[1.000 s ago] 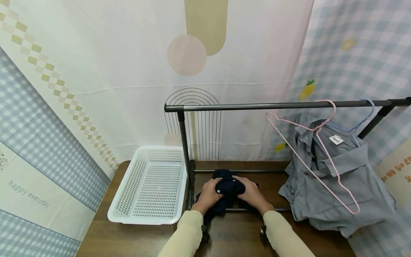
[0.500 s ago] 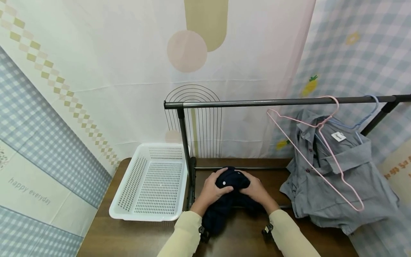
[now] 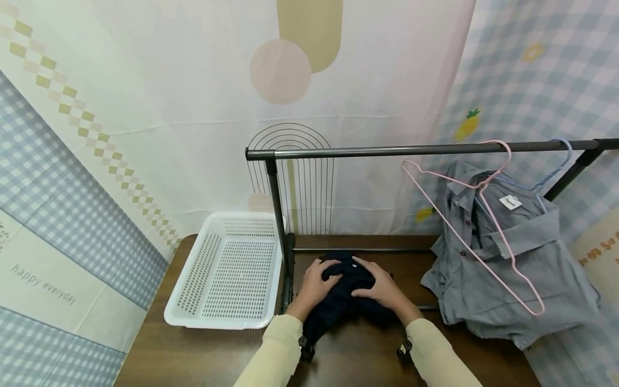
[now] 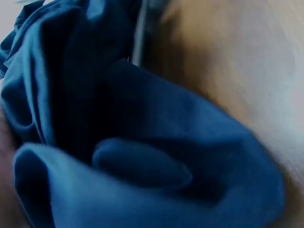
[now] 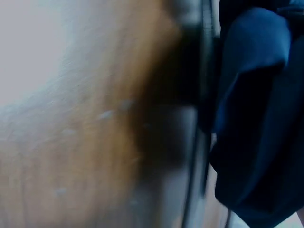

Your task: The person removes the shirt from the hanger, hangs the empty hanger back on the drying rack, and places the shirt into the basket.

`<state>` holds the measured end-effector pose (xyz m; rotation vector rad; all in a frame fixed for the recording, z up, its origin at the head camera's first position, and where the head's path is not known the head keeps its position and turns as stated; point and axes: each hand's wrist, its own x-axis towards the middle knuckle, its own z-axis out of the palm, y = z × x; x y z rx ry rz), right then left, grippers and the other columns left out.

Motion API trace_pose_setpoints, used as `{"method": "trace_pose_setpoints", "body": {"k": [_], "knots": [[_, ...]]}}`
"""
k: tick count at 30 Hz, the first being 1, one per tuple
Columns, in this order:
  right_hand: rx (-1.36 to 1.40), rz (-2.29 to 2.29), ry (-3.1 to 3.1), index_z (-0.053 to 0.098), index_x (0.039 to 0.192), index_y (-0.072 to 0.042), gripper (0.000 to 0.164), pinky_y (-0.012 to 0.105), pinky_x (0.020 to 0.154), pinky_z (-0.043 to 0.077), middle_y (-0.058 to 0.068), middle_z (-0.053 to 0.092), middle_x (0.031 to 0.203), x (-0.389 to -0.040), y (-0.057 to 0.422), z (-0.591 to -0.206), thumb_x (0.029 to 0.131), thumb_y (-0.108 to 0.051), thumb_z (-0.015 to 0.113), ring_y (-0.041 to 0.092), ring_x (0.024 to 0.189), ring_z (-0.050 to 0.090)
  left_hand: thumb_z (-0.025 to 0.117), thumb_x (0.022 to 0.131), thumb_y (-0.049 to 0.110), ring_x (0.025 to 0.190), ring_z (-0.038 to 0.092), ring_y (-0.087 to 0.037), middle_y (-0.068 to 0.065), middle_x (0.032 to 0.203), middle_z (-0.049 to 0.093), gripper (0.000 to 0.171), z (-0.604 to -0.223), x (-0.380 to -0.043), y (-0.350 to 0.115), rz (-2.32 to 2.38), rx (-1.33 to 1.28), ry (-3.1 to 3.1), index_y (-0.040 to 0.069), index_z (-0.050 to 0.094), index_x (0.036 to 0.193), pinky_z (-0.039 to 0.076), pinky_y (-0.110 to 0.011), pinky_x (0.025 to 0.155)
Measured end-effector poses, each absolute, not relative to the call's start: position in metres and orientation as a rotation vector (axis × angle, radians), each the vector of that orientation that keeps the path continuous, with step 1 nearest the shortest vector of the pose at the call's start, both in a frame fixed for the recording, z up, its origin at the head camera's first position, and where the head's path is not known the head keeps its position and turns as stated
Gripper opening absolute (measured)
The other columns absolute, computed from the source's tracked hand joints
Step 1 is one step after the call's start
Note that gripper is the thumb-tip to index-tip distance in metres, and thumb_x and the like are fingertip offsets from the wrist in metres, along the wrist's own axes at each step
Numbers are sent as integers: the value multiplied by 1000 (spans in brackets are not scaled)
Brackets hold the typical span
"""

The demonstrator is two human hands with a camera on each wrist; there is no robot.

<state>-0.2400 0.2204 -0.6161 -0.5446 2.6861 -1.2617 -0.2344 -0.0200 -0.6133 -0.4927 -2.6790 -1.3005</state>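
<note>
A dark navy garment (image 3: pixel 350 287) with a small white button lies bunched at the middle of the table, over the rack's lower front bar. My left hand (image 3: pixel 314 286) grips its left side, thumb and fingers curled over the cloth. On the other side my right hand (image 3: pixel 384 289) holds it between spread fingers and thumb. In the left wrist view loose folds of the garment (image 4: pixel 175 114) fill much of the picture. The right wrist view has garment cloth (image 5: pixel 251 128) draped beside the bar, with that hand almost wholly out of the picture.
A black clothes rack (image 3: pixel 367 151) spans the table (image 3: pixel 203 360). On its right end hang a bare pink hanger (image 3: pixel 483 186) and a grey shirt (image 3: pixel 527 279) on a blue hanger (image 3: pixel 537 187). Left of the rack post stands a white perforated basket (image 3: pixel 217 324).
The navy garment's buttoned part has been lowered and spread between the hands. The fingers have shifted their hold on it, and the right thumb now lies across the cloth.
</note>
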Motion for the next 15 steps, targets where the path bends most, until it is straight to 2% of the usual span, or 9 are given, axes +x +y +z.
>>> {"method": "trace_pose_setpoints", "body": {"k": [3, 6, 10, 15], "knots": [[-558, -1120, 2776, 43, 158, -30, 91, 68, 102, 47, 19, 51, 147, -242, 218, -622, 80, -50, 86, 44, 131, 54, 73, 98, 33, 102, 64, -22, -6, 118, 63, 37, -619, -236, -23, -1265, -487, -2745, 26, 69, 134, 56, -42, 89], [-560, -1023, 2822, 44, 158, -29, 89, 67, 101, 48, 20, 49, 150, -244, 216, -626, 82, -53, 84, 44, 131, 55, 72, 98, 35, 112, 64, -29, -11, 129, 59, 41, -625, -238, -25, -1272, -450, -2790, 24, 67, 137, 56, -47, 93], [-574, -1005, 2824, 43, 158, -30, 80, 74, 106, 39, 22, 38, 161, -244, 216, -625, 89, -57, 76, 51, 142, 43, 72, 99, 37, 125, 61, -38, -18, 149, 47, 44, -632, -239, -27, -1247, -432, -2809, 22, 65, 139, 54, -53, 99], [-710, -1116, 2860, 41, 160, -30, 62, 80, 109, 28, 15, 26, 170, -243, 215, -623, 103, -44, 61, 52, 150, 29, 72, 98, 36, 135, 51, -45, -20, 161, 36, 43, -635, -239, -27, -1076, -506, -2778, 22, 66, 138, 49, -64, 101]]}}
